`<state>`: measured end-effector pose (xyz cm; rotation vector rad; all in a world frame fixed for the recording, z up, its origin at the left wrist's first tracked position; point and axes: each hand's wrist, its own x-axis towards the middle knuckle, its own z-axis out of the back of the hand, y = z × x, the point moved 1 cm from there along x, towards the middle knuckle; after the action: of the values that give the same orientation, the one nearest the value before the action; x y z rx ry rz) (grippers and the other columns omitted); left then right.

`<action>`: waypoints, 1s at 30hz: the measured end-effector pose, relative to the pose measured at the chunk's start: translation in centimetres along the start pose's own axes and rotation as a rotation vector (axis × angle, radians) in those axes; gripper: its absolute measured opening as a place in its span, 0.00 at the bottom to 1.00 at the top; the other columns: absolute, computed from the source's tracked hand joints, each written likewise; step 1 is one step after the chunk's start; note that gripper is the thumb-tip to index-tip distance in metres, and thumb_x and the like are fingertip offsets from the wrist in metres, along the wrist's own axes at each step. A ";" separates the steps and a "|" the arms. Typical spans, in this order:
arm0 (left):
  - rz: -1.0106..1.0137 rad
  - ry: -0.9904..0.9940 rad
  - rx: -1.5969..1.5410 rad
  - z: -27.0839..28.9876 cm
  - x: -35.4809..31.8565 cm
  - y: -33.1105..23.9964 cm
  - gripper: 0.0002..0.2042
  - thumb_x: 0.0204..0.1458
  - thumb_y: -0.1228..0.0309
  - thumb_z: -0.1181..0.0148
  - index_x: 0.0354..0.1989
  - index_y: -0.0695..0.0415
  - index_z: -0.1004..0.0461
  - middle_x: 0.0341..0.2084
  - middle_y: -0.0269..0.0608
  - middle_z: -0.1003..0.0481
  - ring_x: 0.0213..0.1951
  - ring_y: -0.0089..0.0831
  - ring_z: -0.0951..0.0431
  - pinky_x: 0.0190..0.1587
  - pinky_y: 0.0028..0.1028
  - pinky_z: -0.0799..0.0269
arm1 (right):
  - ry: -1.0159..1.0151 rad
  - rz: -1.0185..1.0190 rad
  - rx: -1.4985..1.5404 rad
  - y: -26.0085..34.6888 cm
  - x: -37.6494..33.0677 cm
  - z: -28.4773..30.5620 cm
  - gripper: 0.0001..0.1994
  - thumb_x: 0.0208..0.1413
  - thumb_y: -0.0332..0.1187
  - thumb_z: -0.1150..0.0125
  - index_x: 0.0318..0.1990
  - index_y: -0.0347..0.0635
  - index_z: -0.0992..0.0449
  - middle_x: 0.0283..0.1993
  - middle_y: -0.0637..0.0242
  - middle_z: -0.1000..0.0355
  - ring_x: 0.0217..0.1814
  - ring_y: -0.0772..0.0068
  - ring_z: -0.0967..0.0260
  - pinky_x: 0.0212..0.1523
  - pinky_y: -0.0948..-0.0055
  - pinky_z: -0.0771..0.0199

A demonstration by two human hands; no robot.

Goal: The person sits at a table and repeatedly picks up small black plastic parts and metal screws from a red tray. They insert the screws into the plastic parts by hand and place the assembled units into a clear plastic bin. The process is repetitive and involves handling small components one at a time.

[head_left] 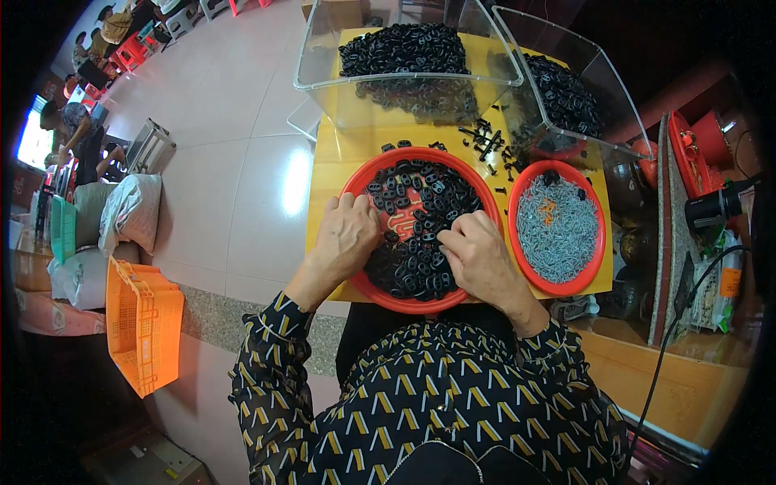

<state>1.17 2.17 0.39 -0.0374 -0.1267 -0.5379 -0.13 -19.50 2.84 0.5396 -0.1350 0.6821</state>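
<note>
Yellow table (327, 170); 2 hands (347, 233) (480, 255) at black oval pieces (432, 190), round tray (416, 306).

Black blouse (440, 388) with yellow-white chevrons (382, 402)

We look onto a floor (234, 145) of pale, glossy tiles, where light throws 1 white glare (297, 182) and a grey speckled strip (206, 317) crosses lower down. To our left are an orange crate (166, 323), at least 3 stuffed sacks (132, 217) and a grey bench (151, 145), with red stools (132, 55) farther off and a bright panel (31, 136), screen or window, we cannot tell. To our right, a speckled ledge (661, 242) stands above wood boarding (647, 380).
</note>
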 end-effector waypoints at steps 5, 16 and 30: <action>-0.015 -0.028 0.069 -0.3 0.0 -0.2 0.09 0.40 0.68 0.45 0.27 0.61 0.32 0.25 0.42 0.35 0.32 0.36 0.35 0.33 0.32 0.42 | 0.115 -0.017 -0.155 -0.5 0.6 -1.2 0.03 0.39 0.24 0.44 0.26 0.39 0.28 0.27 0.61 0.39 0.35 0.60 0.41 0.36 0.66 0.39; -0.001 -0.079 0.028 0.3 -0.8 -0.8 0.09 0.44 0.69 0.50 0.29 0.64 0.33 0.25 0.43 0.35 0.31 0.36 0.35 0.33 0.32 0.43 | 0.004 -0.120 0.220 -0.3 -0.3 0.3 0.04 0.44 0.23 0.46 0.29 0.35 0.33 0.29 0.54 0.35 0.35 0.52 0.36 0.36 0.61 0.36; 0.169 -0.342 -0.250 1.3 -2.6 1.3 0.08 0.35 0.79 0.47 0.27 0.58 0.33 0.23 0.43 0.34 0.30 0.40 0.33 0.32 0.35 0.39 | -0.040 -0.297 0.558 0.3 -0.9 0.4 0.06 0.46 0.22 0.48 0.34 0.34 0.29 0.31 0.55 0.30 0.34 0.58 0.30 0.34 0.68 0.32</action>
<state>-0.55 4.67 1.38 -0.3821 -0.3858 -0.3722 -1.01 -20.02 3.01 1.0855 0.1038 0.4121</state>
